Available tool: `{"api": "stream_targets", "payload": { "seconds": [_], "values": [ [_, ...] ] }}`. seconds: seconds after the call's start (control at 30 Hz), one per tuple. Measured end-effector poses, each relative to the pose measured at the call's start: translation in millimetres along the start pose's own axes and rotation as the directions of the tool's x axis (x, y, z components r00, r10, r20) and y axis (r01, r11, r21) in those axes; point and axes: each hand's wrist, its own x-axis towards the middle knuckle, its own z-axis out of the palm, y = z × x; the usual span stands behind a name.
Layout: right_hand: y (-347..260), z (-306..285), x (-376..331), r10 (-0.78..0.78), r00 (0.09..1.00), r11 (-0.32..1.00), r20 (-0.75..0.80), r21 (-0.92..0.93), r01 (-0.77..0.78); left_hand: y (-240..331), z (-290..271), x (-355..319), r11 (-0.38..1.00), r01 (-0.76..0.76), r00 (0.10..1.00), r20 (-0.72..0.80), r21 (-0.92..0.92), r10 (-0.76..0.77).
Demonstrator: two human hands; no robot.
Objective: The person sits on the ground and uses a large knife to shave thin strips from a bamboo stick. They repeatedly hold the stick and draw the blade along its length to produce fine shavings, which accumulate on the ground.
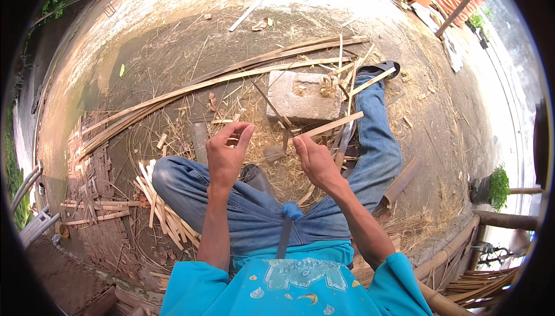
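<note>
I sit on the ground in blue jeans with both hands raised over my lap. My right hand [315, 160] is closed on the near end of a flat pale bamboo strip [332, 125], which points up and to the right. My left hand [226, 154] is a hand's width to its left, with thumb and fingertips curled toward each other. Anything pinched there is too thin to make out. A knife with a blue handle [292, 210] lies against my belly, its dark blade pointing down.
A grey concrete block [303, 96] stands just beyond my hands among shavings. Long bamboo strips [231, 76] curve across the ground behind it. Short cut pieces [162, 212] lie by my left knee, with a woven bamboo mat [95, 200] further left. Bamboo poles [457, 246] lie at the right.
</note>
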Motion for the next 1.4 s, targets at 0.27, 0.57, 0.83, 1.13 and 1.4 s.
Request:
{"api": "stream_targets", "payload": {
  "seconds": [0.27,0.57,0.83,1.13,1.4],
  "values": [
    [-1,8,-1,-0.001,0.993,0.968,0.12,0.249,-0.029,33,25,6,0.959,-0.28,0.95,0.152,0.033,0.273],
    [-8,0,-6,0.011,1.0,1.0,0.028,-0.004,-0.011,29,29,3,0.965,-0.259,0.954,0.148,-0.033,0.261],
    [-11,-5,1,0.044,0.997,0.987,0.065,-0.155,-0.034,29,49,6,0.96,-0.277,0.957,0.096,0.026,0.274],
    [28,-19,-5,0.129,0.992,0.957,0.003,-0.261,-0.124,32,83,-5,0.919,-0.39,0.911,0.118,-0.063,0.395],
    [33,-20,-10,0.091,0.996,0.969,-0.018,-0.228,-0.093,27,92,-7,0.899,-0.427,0.892,0.115,-0.1,0.436]
  ]
}}
